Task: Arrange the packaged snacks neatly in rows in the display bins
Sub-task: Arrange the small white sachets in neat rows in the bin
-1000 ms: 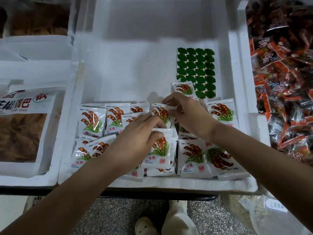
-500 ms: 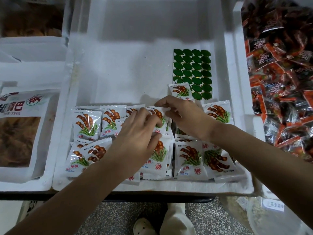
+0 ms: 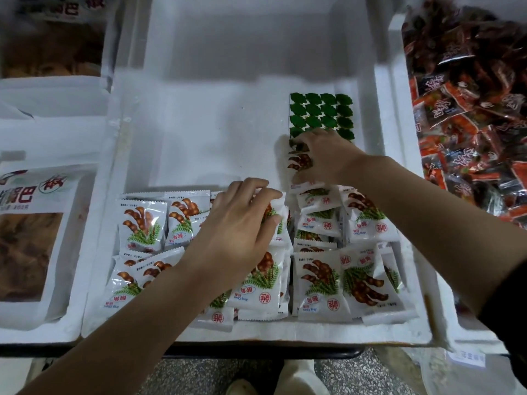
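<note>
Both hands are inside the large white foam display bin [image 3: 199, 132], well apart from each other. The left hand [image 3: 239, 226] curls its fingers over the top edge of a middle packet [image 3: 279, 215]. The right hand [image 3: 328, 158] pinches a far packet [image 3: 299, 162] further back, near the bin's right wall.

By my judgement the job is less than half done. The white foil snack packets [image 3: 142, 223], printed with brown pods and green leaves, fill only the strip along the bin's near edge. Toward the near left corner two rows lie fairly flat and square. Toward the near right corner they overlap, tilt and ride up on each other, so that part probably needs straightening.

Bare foam shows across the far half of the bin floor, up to the far wall. That leaves ample room to lay more rows and to move the hands about. The one thing back there is a flat sheet of dark green leaf-shaped stickers [image 3: 319, 112] close to the right wall, with its near end under the right hand. A row laid there would have to cover it or go beside it.

Room looks tightest at the near right corner, where packets crowd the wall and rim. A neighbouring bin of red-and-black wrapped snacks [image 3: 470, 109] lies just past the right wall, and large window pouches [image 3: 31, 229] lie past the left.
</note>
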`<state>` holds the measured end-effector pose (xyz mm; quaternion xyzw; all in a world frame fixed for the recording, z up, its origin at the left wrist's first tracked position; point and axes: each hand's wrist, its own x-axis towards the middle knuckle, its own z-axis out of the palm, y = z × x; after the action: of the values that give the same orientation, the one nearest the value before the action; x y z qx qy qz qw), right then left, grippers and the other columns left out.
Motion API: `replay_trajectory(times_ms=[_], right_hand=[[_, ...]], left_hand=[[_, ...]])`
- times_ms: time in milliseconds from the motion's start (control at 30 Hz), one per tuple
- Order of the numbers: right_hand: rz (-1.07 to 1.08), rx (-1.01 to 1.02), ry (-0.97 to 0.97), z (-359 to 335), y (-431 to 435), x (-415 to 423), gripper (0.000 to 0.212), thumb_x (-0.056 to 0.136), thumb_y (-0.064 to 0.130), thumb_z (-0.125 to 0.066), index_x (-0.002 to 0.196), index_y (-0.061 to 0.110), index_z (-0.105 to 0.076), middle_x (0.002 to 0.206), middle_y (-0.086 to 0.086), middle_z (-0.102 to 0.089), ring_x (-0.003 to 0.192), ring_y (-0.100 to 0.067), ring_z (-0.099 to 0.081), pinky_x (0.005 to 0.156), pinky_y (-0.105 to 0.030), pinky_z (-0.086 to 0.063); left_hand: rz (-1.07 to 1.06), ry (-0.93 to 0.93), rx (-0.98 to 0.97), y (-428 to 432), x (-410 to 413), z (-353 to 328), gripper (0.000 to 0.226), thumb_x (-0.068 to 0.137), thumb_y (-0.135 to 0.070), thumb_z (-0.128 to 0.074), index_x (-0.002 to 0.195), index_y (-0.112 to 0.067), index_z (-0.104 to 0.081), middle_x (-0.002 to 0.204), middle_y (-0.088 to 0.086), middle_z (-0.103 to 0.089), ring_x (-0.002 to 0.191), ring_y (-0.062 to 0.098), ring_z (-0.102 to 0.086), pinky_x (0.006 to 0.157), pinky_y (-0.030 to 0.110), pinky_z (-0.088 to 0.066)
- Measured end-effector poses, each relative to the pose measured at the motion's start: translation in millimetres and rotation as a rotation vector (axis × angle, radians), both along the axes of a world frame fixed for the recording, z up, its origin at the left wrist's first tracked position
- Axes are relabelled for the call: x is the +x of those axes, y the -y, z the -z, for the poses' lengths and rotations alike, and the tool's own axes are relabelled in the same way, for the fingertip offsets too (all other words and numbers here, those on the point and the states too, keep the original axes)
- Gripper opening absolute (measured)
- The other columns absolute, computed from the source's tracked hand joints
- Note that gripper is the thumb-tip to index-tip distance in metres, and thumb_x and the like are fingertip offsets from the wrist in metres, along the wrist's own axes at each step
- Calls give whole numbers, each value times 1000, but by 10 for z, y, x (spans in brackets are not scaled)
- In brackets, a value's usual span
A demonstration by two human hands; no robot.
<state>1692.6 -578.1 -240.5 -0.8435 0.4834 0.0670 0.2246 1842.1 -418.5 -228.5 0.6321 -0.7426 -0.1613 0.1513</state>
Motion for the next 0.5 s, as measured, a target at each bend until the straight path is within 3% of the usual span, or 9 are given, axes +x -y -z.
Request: replay_trajectory(times_ms=[167,333,433,500], right_hand=[[35,84,82,-3,48,48,56,76,32,-75,121,10,-51,107,-4,-56,99,-21,-54,80,-26,-41],[40,140,158,-61,66,-18,25,96,30,-51,110,10,-48,96,-9,-61,82,-22,-59,72,-31,-49],[83,171,287,-164,77,-99,20,98,31,-45,83,18,-44,72,1,-49,61,-13,-46,53,-22,-36],[38,231,255,-210,43,-149,22,98,33,-44,83,16,-45,72,3,-48,63,-14,-45,53,-22,-33]], left_hand=[[2,41,16,34,-28,-4,47,93,-38,-28,123,-13,-55,120,2,-53,112,10,-35,93,23,-26],[9,59,-5,87,-68,-17,45,92,-37,-29,117,-12,-57,110,3,-56,105,17,-43,88,27,-27],[29,80,23,132,-142,-83,47,93,-40,-26,120,-14,-54,114,0,-53,109,19,-47,91,28,-28],[33,75,78,155,-172,-123,39,99,-38,-31,128,-18,-48,122,-4,-48,116,15,-41,96,25,-24]])
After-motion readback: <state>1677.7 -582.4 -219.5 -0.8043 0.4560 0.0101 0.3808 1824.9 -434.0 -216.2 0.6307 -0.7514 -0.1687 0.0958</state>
